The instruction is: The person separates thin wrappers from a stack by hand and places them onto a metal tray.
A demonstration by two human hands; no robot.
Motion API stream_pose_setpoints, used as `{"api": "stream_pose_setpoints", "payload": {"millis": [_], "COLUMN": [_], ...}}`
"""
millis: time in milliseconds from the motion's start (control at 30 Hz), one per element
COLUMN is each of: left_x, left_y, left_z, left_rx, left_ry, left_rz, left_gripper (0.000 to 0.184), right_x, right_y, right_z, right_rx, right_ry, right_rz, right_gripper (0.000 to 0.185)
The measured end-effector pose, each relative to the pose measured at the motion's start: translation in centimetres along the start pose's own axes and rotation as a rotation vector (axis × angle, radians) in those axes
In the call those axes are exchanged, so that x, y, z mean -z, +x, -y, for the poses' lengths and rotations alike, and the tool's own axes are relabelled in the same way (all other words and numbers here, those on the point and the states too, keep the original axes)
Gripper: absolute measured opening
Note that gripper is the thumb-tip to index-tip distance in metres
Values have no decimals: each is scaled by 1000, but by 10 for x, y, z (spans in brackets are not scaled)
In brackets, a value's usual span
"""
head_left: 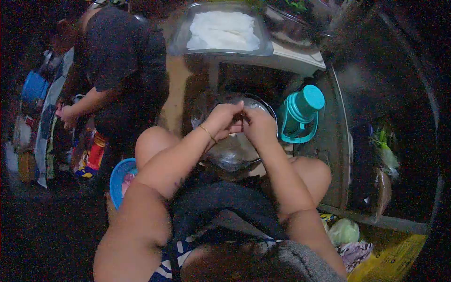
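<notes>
1. Left hand and right hand: fingertips meet above the basin; whether they pinch anything small cannot be told.
2. Basin: between the knees, directly beneath both hands, apparently for easy two-handed reach.
3. Teal lidded jug: just right of the basin, presumably kept accessible.
4. Clear tray: beyond the basin, apparently keeping its white sheet-like contents together.
5. Yellow bag: right of and nearer than the basin; printing illegible.

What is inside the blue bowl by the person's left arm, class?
Something pink shows inside the blue bowl, too unclear to name. The left arm covers part of the bowl, so anything there is hidden.
</notes>
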State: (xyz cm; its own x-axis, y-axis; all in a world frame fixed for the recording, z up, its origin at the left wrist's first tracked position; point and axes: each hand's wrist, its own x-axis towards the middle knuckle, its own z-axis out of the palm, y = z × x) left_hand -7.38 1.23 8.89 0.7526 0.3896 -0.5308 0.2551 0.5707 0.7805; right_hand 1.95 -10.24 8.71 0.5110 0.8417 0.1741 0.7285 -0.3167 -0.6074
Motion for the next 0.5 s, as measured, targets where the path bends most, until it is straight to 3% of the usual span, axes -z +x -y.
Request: {"api": "stream_pose_setpoints", "payload": {"millis": [67,167,267,300,400,433,500], "left_x": [-11,9,0,-3,-12,-13,-10], "left_y": [-6,-1,-5,-8,-25,-32,-36], "left_z": [-10,-11,-21,-29,-49,-55,-61], "left_rx": [51,-23,-120,-136,-279,-326,-329], "left_ry": [-80,-34,33,251,622,743,756], "left_rz": [-102,94,64,5,-7,7,107], "left_gripper": [27,20,18,16,14,14,14], "right_x": [4,1,21,32,49,42,43], "right_y": [1,5,19,21,29,33,37], "right_z": [-4,-11,-16,-15,-15,-21,-25], "right_rx": [120,306,49,-255,-216,17,224], "right_ry": [3,188,777,1004,998,781,586], "right_rz": [-44,-185,166,315,184,8,-39], "right_gripper": [25,28,35,37,41,42,40]}}
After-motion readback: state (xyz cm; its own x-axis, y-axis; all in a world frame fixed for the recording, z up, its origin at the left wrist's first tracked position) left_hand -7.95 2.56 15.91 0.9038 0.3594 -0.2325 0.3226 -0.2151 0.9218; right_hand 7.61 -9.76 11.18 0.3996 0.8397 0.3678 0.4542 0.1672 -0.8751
